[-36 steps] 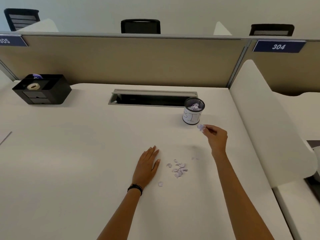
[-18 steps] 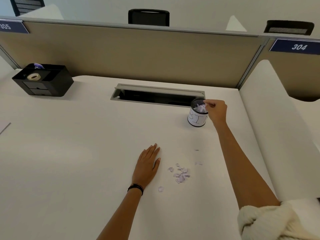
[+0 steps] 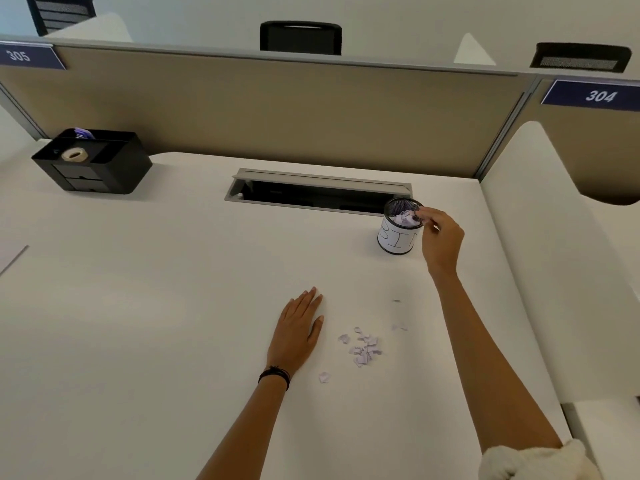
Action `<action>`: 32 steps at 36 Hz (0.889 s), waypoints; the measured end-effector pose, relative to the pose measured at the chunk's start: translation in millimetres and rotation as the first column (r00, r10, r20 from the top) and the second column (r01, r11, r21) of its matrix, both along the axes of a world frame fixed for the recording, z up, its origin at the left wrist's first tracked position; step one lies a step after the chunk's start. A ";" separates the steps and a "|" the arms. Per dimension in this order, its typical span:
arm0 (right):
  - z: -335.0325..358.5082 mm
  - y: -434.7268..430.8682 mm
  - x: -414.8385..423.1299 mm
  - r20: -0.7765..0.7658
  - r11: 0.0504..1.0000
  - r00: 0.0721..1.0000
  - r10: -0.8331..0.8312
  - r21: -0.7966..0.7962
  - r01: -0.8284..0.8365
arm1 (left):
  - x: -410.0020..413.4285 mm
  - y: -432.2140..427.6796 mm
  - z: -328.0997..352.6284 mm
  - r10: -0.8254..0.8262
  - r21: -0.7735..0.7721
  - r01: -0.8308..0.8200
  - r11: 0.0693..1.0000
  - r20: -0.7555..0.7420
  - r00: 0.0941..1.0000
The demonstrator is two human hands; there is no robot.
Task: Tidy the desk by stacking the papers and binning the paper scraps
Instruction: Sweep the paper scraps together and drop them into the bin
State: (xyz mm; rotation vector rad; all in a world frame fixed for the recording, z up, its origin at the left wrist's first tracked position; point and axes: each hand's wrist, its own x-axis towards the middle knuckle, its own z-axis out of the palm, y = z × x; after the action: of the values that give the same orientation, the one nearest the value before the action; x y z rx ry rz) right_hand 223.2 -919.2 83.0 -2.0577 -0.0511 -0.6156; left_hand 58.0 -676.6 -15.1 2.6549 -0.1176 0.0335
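A small black mesh bin (image 3: 394, 241) with a white hand-lettered label stands at the desk's back right, filled with lilac paper scraps (image 3: 404, 218). My right hand (image 3: 441, 239) is at the bin's right rim, fingertips curled together over the opening and touching the scraps inside; whether it pinches any is unclear. My left hand (image 3: 296, 332) lies flat on the desk, fingers apart, holding nothing. Just right of it is a loose heap of lilac scraps (image 3: 364, 349), with a single scrap (image 3: 323, 376) nearer me and tiny bits (image 3: 398, 328) to the right.
The edge of a paper sheet (image 3: 10, 258) shows at the far left. A black desk organiser (image 3: 104, 168) with a tape roll sits back left. An open cable slot (image 3: 311, 195) runs behind the bin. A white side divider (image 3: 554, 271) bounds the desk's right.
My right hand carried a pinch of scraps from the desk up to the bin and now rests at its rim. The left hand stayed flat.
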 end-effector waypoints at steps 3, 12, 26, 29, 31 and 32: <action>-5.9 -2.2 -11.1 0.040 0.999 0.999 -0.016 0.037 0.014 | 0.4 -0.2 -0.9 0.000 0.001 0.000 1.000 -0.002 1.000; -68.8 -14.9 -66.0 -0.253 0.999 0.966 0.052 0.009 -0.051 | 1.3 1.2 -2.3 0.003 0.012 -0.003 1.000 -0.003 1.000; -90.7 33.3 -145.3 -0.474 0.821 0.803 0.361 -0.247 -0.515 | 3.8 10.8 -3.3 0.033 0.008 -0.034 0.999 0.027 0.999; -84.7 36.2 -163.4 -0.476 0.767 0.767 0.431 -0.254 -0.589 | 0.0 4.2 1.3 0.015 0.003 -0.015 1.000 0.034 0.999; -82.7 36.9 -173.8 -0.454 0.728 0.762 0.463 -0.296 -0.619 | -2.7 0.1 3.6 -0.009 0.023 0.008 1.000 0.030 1.000; -85.2 38.3 -175.9 -0.445 0.704 0.755 0.482 -0.316 -0.636 | -2.0 -0.5 3.2 -0.007 0.018 0.007 1.000 0.025 1.000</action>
State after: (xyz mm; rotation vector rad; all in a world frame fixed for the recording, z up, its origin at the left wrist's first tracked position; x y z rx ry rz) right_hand 47.2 -880.9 -2.3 -2.3927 -0.6753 0.1667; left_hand 56.0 -677.1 -11.9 2.6725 -0.1357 0.0633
